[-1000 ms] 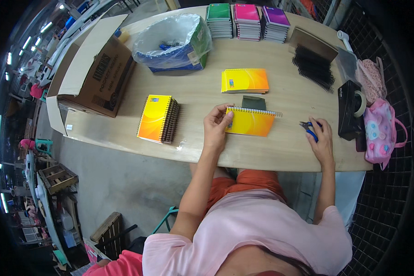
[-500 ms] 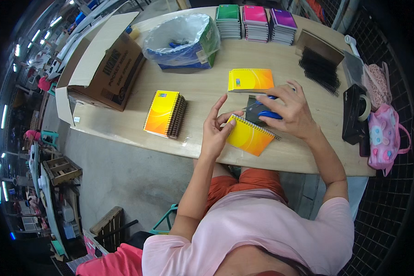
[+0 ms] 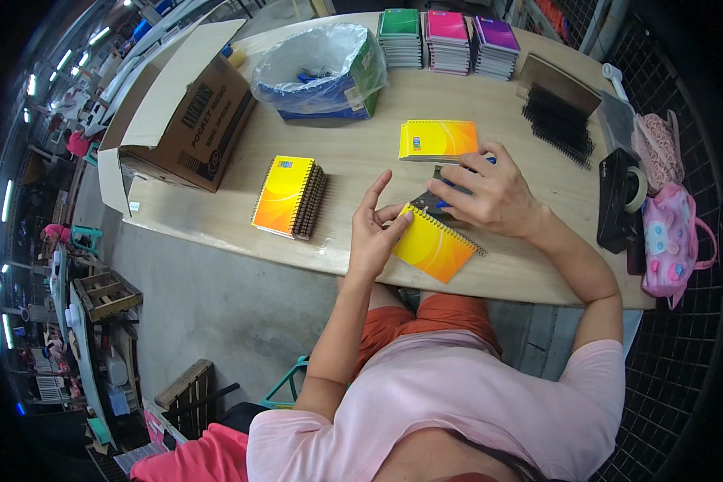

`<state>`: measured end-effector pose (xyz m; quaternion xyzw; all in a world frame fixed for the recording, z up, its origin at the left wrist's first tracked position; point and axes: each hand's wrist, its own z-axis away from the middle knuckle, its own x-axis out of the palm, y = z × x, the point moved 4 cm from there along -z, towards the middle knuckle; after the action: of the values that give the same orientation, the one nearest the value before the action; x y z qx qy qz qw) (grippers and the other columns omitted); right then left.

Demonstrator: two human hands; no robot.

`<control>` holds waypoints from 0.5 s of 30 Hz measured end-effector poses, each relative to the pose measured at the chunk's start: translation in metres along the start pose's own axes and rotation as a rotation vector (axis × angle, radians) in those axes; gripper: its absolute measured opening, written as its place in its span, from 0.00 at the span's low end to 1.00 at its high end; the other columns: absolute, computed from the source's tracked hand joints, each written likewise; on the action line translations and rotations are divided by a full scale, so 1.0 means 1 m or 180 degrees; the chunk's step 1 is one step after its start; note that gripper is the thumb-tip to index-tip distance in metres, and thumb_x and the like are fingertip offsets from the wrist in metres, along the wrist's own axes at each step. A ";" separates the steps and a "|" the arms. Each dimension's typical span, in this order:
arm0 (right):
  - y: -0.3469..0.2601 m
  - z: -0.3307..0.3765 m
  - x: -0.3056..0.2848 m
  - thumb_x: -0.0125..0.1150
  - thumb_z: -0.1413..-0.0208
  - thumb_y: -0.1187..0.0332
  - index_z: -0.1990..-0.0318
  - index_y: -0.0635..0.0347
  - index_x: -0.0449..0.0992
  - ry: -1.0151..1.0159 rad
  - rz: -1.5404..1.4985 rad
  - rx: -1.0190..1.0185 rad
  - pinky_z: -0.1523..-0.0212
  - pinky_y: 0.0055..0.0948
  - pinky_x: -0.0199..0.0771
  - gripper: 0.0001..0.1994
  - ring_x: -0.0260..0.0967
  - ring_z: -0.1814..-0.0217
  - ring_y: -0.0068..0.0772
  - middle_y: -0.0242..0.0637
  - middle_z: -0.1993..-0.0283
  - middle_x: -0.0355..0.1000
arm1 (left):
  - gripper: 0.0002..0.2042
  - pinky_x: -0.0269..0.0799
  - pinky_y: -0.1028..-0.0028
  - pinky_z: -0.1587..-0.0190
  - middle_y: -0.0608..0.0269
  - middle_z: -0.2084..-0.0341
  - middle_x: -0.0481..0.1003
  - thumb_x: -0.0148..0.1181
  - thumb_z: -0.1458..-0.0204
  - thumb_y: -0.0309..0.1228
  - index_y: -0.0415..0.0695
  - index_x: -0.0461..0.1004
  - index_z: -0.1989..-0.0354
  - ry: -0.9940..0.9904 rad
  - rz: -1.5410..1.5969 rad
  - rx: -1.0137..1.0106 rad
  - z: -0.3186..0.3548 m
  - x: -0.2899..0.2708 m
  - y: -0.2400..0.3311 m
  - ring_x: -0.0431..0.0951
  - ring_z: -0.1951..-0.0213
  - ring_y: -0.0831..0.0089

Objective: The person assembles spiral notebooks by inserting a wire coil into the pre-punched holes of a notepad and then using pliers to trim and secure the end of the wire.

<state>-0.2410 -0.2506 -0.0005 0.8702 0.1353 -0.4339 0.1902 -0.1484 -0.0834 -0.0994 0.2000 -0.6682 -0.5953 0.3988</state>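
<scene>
A yellow-orange spiral notebook (image 3: pixel 435 249) is pinched by its upper left corner in my left hand (image 3: pixel 371 245), index finger pointing up. It is tilted, with its dark wire coil along the upper edge. My right hand (image 3: pixel 494 193) is closed around blue-handled pliers (image 3: pixel 443 205), their jaws close to the coil's left end. Fingers hide most of the tool. Beyond the hands lies a stack of yellow-orange notebooks or covers (image 3: pixel 438 140). Left of my left hand, several coil-bound yellow-orange notebooks (image 3: pixel 285 197) form another stack. A dark flat piece lies partly hidden under my right hand.
Green (image 3: pixel 399 26), pink (image 3: pixel 447 28) and purple notebook stacks (image 3: pixel 496 36) stand at the back. A plastic-lined bin (image 3: pixel 321 104) and open carton (image 3: pixel 205 120) are left. At right are black wire coils (image 3: pixel 558 120), a tape dispenser (image 3: pixel 618 201) and pink pouch (image 3: pixel 668 241).
The pliers in my right hand have shifted left, toward the coil's left end, and the hand has turned over them. The notebook has swung slightly, its lower edge nearer me.
</scene>
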 end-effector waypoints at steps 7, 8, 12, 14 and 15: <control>0.020 0.024 0.022 0.71 0.52 0.63 0.54 0.61 0.81 -0.1242 -0.2577 0.1789 0.60 0.34 0.74 0.18 0.74 0.61 0.42 0.42 0.60 0.75 | 0.40 0.76 0.79 0.58 0.49 0.60 0.82 0.60 0.46 0.15 0.41 0.48 0.26 0.0265 -0.0118 0.0564 0.006 0.013 0.006 0.82 0.60 0.76; 0.019 0.025 0.022 0.71 0.52 0.63 0.54 0.61 0.81 -0.1242 -0.2574 0.1789 0.60 0.34 0.74 0.18 0.74 0.61 0.42 0.42 0.60 0.75 | 0.40 0.76 0.79 0.58 0.49 0.60 0.82 0.60 0.46 0.15 0.41 0.48 0.26 0.0263 -0.0116 0.0566 0.006 0.013 0.006 0.82 0.60 0.76; 0.025 0.029 0.008 0.69 0.49 0.64 0.52 0.64 0.80 0.0121 -0.1812 0.1778 0.59 0.33 0.75 0.19 0.76 0.62 0.40 0.44 0.62 0.76 | 0.38 0.76 0.77 0.53 0.46 0.58 0.82 0.58 0.45 0.14 0.40 0.49 0.26 0.0336 -0.0064 0.0311 0.004 0.006 0.006 0.82 0.57 0.74; 0.038 0.053 0.016 0.66 0.41 0.61 0.52 0.65 0.78 0.0756 -0.2533 0.2939 0.63 0.27 0.75 0.17 0.75 0.67 0.29 0.38 0.63 0.75 | 0.37 0.76 0.77 0.52 0.46 0.57 0.81 0.57 0.45 0.14 0.40 0.50 0.27 0.0420 0.0039 0.0391 0.004 0.006 0.013 0.82 0.57 0.73; 0.034 0.065 0.017 0.66 0.41 0.61 0.52 0.65 0.78 0.0753 -0.2529 0.2903 0.63 0.27 0.75 0.17 0.75 0.67 0.29 0.38 0.63 0.75 | 0.34 0.75 0.76 0.52 0.47 0.58 0.81 0.57 0.45 0.14 0.39 0.53 0.29 0.0574 -0.0202 0.0678 0.010 0.009 0.021 0.82 0.57 0.71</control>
<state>-0.2633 -0.3089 -0.0427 0.7892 0.2702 -0.3863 -0.3936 -0.1570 -0.0797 -0.0766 0.3150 -0.6824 -0.5130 0.4148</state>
